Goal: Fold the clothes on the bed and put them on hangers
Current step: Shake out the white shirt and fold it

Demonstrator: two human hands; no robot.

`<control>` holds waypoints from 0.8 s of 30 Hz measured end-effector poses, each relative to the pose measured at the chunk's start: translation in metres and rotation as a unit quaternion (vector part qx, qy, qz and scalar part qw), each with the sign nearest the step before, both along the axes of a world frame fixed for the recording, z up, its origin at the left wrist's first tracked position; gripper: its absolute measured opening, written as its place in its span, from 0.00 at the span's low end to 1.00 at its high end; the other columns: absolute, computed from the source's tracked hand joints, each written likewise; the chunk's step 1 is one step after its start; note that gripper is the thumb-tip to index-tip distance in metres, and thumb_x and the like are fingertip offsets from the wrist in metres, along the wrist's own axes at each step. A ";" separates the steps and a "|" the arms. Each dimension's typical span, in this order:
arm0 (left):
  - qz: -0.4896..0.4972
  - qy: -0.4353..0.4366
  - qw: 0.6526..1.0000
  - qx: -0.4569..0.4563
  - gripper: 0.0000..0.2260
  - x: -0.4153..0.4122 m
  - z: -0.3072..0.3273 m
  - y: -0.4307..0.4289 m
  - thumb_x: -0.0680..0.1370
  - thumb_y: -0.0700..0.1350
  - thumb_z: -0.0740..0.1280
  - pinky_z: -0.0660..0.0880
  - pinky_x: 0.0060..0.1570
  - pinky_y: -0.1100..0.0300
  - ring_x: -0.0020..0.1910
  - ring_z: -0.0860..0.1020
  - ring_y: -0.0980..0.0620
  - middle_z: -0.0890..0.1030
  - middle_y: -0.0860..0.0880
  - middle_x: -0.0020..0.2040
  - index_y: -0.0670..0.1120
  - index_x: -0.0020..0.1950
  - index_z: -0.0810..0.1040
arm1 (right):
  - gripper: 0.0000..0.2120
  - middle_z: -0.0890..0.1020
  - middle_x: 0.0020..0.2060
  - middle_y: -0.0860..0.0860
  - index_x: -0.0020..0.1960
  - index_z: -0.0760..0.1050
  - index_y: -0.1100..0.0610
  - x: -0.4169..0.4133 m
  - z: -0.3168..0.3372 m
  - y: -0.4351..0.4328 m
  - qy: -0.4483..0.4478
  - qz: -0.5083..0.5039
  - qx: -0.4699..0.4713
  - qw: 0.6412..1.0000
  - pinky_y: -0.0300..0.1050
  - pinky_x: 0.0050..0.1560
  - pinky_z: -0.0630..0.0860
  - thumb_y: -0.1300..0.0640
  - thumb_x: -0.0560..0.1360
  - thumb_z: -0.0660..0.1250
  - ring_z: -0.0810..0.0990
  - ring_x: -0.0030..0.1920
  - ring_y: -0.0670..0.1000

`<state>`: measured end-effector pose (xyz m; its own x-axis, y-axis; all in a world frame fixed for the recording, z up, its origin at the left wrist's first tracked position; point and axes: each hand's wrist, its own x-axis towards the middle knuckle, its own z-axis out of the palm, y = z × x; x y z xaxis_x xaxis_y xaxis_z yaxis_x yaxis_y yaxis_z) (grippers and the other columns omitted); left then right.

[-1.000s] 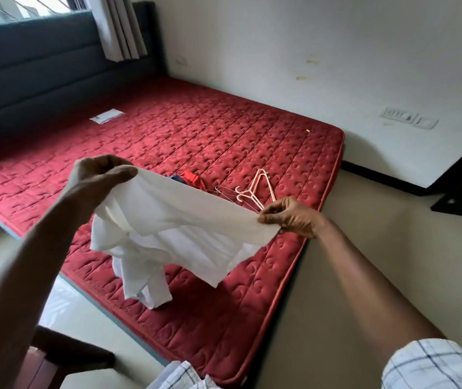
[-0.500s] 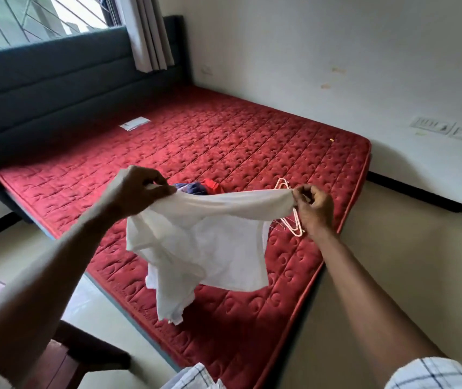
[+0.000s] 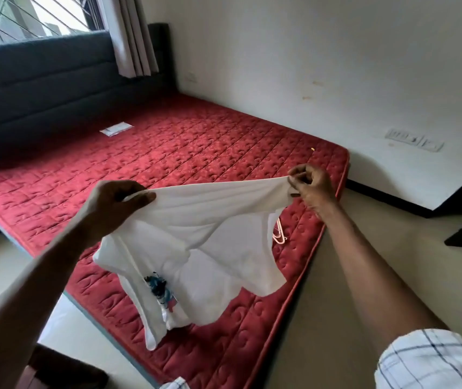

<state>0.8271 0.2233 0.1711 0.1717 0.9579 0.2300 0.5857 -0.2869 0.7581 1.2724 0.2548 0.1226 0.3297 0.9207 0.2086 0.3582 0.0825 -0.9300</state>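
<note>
1. Left grip [image 3: 117,203] pinches one end of the white T-shirt [image 3: 196,240], fingers curled round the cloth.
2. Right grip [image 3: 311,189] pinches the other end, holding the shirt taut above the bed's [image 3: 196,153] right edge.
3. Pink hangers [image 3: 279,234] lie by that edge, partly hidden.

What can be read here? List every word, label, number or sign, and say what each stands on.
No text can be read.
Print on the white T-shirt: a blue, black and red picture, any lettering blurred.
White slip on the mattress: too small to read.
Wall switch plate: no legible marks.
</note>
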 end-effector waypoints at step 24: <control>0.057 0.349 0.935 -0.037 0.12 -0.036 -0.070 0.013 0.68 0.40 0.67 0.73 0.42 0.53 0.47 0.83 0.37 0.84 0.40 0.43 0.46 0.48 0.87 | 0.08 0.81 0.42 0.53 0.44 0.77 0.53 -0.023 -0.001 -0.001 0.401 -0.255 0.121 0.872 0.48 0.38 0.84 0.60 0.82 0.67 0.83 0.37 0.51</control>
